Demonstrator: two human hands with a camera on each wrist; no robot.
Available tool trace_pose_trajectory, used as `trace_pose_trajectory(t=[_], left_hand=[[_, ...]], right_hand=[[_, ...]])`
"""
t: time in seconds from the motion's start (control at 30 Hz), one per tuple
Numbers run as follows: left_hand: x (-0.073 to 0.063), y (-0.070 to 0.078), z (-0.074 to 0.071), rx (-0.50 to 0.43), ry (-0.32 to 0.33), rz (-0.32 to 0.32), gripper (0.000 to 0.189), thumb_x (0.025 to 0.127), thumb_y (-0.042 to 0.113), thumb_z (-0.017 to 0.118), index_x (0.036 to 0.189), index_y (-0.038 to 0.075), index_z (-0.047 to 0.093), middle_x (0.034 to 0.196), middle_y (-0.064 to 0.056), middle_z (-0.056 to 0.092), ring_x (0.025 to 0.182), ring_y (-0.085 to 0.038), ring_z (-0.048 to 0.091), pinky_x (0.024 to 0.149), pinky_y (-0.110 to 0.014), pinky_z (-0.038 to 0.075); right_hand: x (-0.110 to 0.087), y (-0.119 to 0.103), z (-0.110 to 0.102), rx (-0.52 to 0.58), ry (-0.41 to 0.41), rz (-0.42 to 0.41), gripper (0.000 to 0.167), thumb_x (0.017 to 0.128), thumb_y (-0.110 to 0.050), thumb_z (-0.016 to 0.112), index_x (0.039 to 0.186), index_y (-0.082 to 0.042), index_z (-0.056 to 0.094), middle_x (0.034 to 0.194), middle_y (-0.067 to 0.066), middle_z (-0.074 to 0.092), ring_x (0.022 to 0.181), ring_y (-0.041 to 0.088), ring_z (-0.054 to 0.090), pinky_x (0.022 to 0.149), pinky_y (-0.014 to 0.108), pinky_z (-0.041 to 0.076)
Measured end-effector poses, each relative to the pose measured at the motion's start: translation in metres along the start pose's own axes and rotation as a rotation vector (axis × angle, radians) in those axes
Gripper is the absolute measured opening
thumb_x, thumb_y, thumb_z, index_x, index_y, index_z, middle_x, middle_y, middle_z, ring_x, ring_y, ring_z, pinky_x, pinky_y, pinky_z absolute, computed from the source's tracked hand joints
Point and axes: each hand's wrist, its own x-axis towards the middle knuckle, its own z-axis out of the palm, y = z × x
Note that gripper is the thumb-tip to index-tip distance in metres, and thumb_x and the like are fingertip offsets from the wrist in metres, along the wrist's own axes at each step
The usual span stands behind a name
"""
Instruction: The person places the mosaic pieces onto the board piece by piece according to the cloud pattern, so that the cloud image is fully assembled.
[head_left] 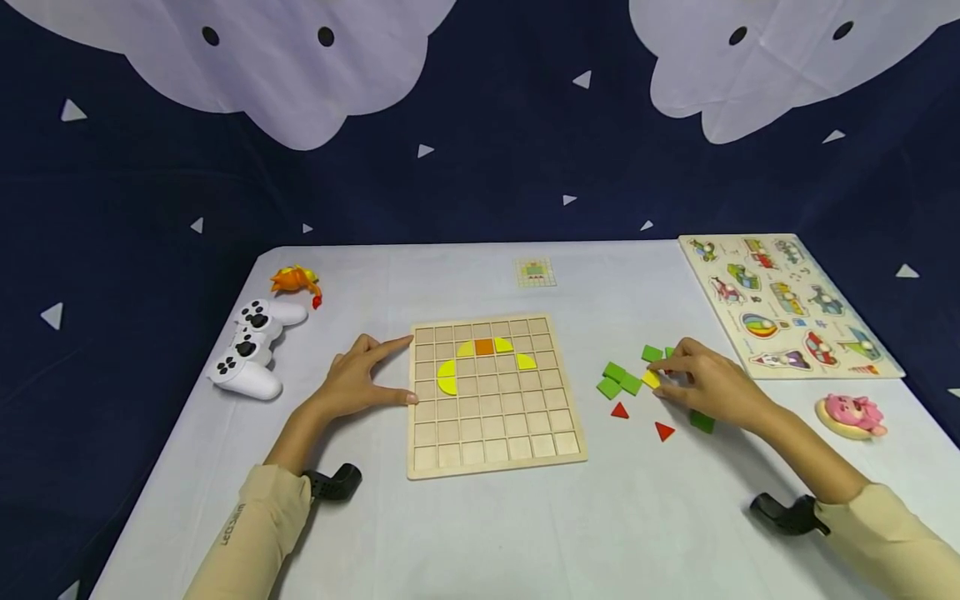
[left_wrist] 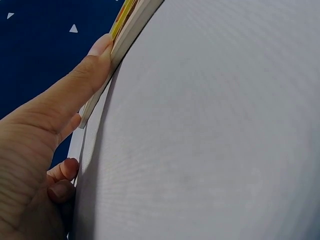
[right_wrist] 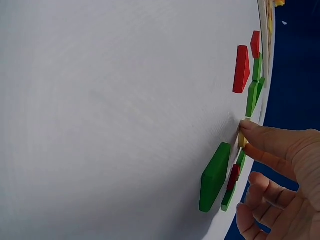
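Board, head view: the gridded wooden board [head_left: 495,429] lies flat on the bench [head_left: 450,542], near its middle.
Pieces on it: an orange square [head_left: 485,347] sits just short of 12 o'clock with yellow curved pieces [head_left: 447,386] either side; two more lie at 10 o'clock, one between 1 and 2.
Left hand: at the board's 9 o'clock, the left hand [head_left: 348,379] spreads thumb and index finger, their tips touching its edge.
Right hand: at 3 o'clock, the right hand [head_left: 712,385] pinches a yellow piece [head_left: 650,379] beside green squares [head_left: 609,387] and two red triangles [head_left: 664,431].
Farther out: a pattern card [head_left: 536,272] near 12, a picture puzzle [head_left: 780,308] at 2, a pink toy [head_left: 851,415] at 3, a white gamepad [head_left: 255,354] between 9 and 10.
Thumb, left wrist view: it presses the board's rim toward 11 o'clock.
Pinch, right wrist view: thumb and index finger grip the yellow piece near 3 o'clock; a large green piece [right_wrist: 215,177] lies between 4 and 5.
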Motion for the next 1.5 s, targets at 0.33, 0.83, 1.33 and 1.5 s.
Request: trace_pose_trajectory(t=[0.33, 0.83, 1.33, 1.5], left_hand=[[-0.002, -0.001, -0.001, 0.000, 0.004, -0.002, 0.095, 0.069, 0.053, 0.086, 0.150, 0.026, 0.045, 0.105, -0.007, 0.045, 0.094, -0.021, 0.042, 0.084, -0.041, 0.027], [-0.001, 0.000, 0.000, 0.012, -0.004, 0.000, 0.095, 0.069, 0.055, 0.085, 0.150, 0.026, 0.045, 0.107, -0.007, 0.045, 0.096, -0.020, 0.043, 0.085, -0.041, 0.028], [0.001, 0.001, 0.000, 0.017, -0.004, -0.001, 0.095, 0.068, 0.054, 0.086, 0.150, 0.026, 0.045, 0.104, -0.007, 0.044, 0.093, -0.021, 0.042, 0.082, -0.040, 0.027], [0.001, 0.001, 0.000, 0.012, -0.004, 0.002, 0.095, 0.068, 0.053, 0.086, 0.150, 0.025, 0.046, 0.104, -0.007, 0.044, 0.094, -0.021, 0.042, 0.081, -0.040, 0.027]], right_hand=[[0.004, -0.001, 0.008, -0.021, 0.060, 0.000, 0.026, 0.077, -0.021, 0.085, 0.096, -0.006, 0.076, 0.093, 0.002, 0.057, 0.077, 0.015, 0.049, 0.065, 0.029, 0.042], [0.010, -0.017, 0.015, -0.002, 0.185, 0.053, 0.026, 0.075, -0.019, 0.084, 0.092, -0.003, 0.073, 0.087, 0.004, 0.053, 0.071, 0.014, 0.047, 0.059, 0.029, 0.040], [0.039, -0.071, 0.033, 0.060, 0.124, 0.023, 0.028, 0.077, -0.023, 0.083, 0.093, -0.002, 0.074, 0.089, 0.005, 0.055, 0.066, 0.013, 0.047, 0.057, 0.027, 0.040], [0.048, -0.086, 0.040, 0.068, 0.114, 0.013, 0.031, 0.077, -0.026, 0.084, 0.094, -0.002, 0.075, 0.091, 0.005, 0.057, 0.068, 0.013, 0.050, 0.060, 0.029, 0.043]])
